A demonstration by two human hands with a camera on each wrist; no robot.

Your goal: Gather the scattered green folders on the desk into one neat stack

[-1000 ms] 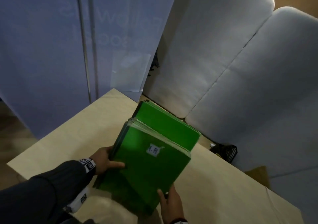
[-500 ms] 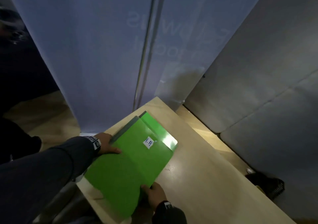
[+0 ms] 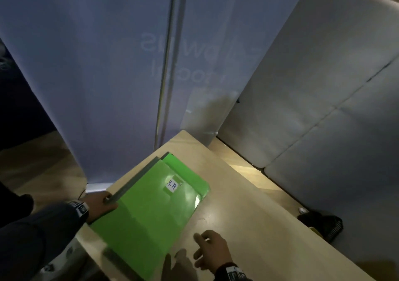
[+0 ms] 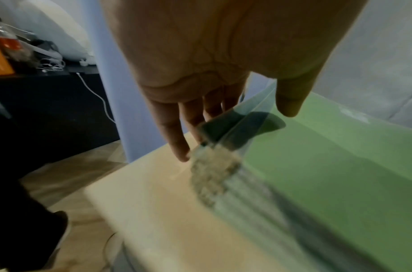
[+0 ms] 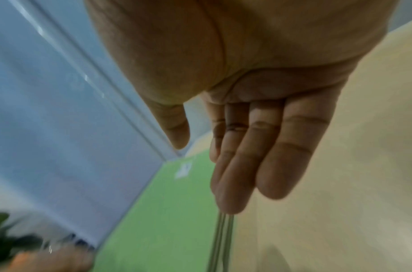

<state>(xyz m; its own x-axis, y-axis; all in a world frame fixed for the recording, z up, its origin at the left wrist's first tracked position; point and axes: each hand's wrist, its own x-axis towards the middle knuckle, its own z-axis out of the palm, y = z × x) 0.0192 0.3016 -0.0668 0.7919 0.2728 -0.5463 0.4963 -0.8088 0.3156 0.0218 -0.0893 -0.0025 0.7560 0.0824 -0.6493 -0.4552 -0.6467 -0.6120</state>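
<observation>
A stack of green folders (image 3: 146, 220) lies flat on the pale wooden desk (image 3: 248, 226), near its left corner. The top one carries a white "H.R" label (image 3: 172, 187). One darker folder pokes out at the far end. My left hand (image 3: 98, 204) is at the stack's left edge. In the left wrist view its straight fingers (image 4: 175, 132) lie against the side of the stack (image 4: 328, 165), with the thumb over the top cover. My right hand (image 3: 207, 250) hovers open over bare desk just right of the stack (image 5: 168, 211), touching nothing.
A blue-grey banner panel (image 3: 129, 75) stands right behind the desk's far-left edge. Grey padded wall panels (image 3: 323, 86) run along the right. A black basket (image 3: 323, 224) sits on the floor beyond the desk's right edge. The stack's near-left corner is close to the desk edge.
The stack has gone from tilted in both hands to lying flat on the desk. My right hand has let go of its near edge and moved off to the right.
</observation>
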